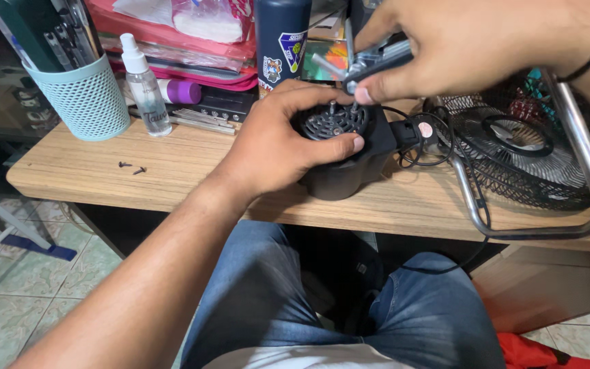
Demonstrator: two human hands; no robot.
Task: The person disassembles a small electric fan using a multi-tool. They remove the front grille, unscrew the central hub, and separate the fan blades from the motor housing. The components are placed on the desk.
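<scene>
My left hand (278, 140) wraps around a black round motor housing (343, 167) that stands on the wooden table (172, 171), thumb on its vented top grille (336, 123). My right hand (472, 44) holds a metal plier-like tool (363, 65) just above the grille, its tips pointing down at small posts there. A black cable (421, 147) runs from the housing toward the right.
A metal fan cage with a chrome stand (582, 150) lies at the right. Two small black screws (131, 167) rest on the table at left. A teal mesh cup (87, 99), spray bottle (143, 85), dark canister (281, 41) and pink folders stand behind.
</scene>
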